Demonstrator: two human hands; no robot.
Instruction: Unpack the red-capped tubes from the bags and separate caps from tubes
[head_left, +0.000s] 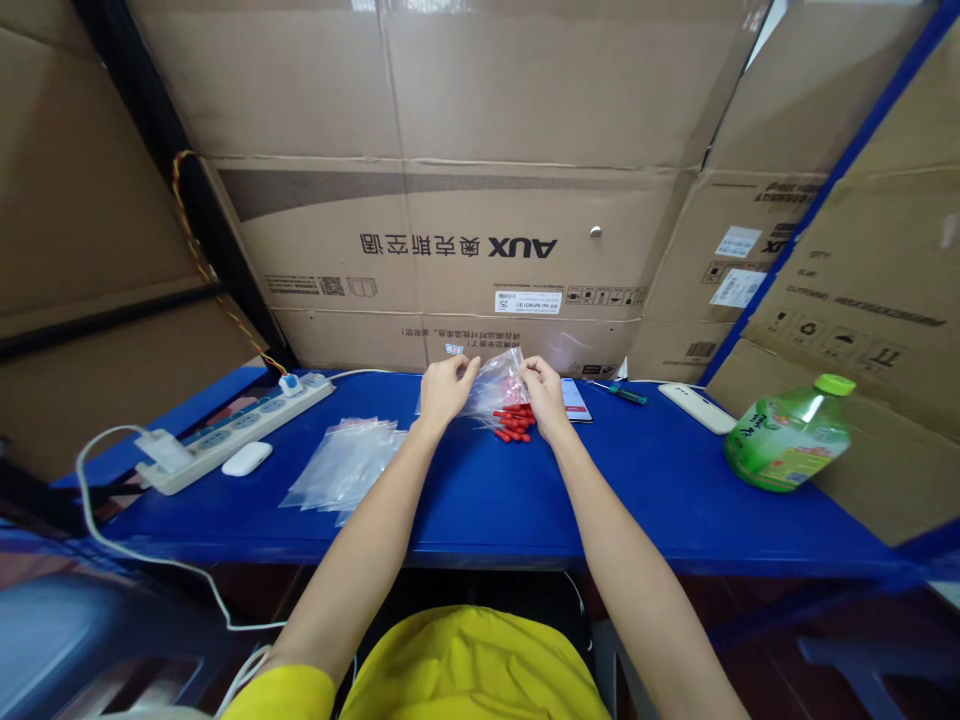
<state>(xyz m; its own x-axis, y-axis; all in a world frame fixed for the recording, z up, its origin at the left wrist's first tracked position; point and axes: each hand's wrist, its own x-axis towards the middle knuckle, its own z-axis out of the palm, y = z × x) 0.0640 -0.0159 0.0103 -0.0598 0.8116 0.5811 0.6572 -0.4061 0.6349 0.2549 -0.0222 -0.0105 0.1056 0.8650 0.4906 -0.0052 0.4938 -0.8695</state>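
Observation:
Between my two hands a clear plastic bag (491, 385) is held up off the blue table. My left hand (448, 388) pinches its left side, and my right hand (541, 392) grips its upper right edge. Something reddish shows through the bag near my right fingers, but I cannot make out what it is. Just below the bag lies a small pile of red-handled pieces (513, 424) with thin pale shafts pointing left. To the left of my left forearm is a stack of flat, clear zip bags (341, 465).
On the left sit a white power strip (240, 425) with a plugged-in charger (163, 450) and a white earphone case (247, 458). Behind my right hand are a phone (576, 402) and a green screwdriver (626, 394). A white power bank (696, 408) and green bottle (787, 435) stand right. Cardboard walls (450, 120) enclose the table.

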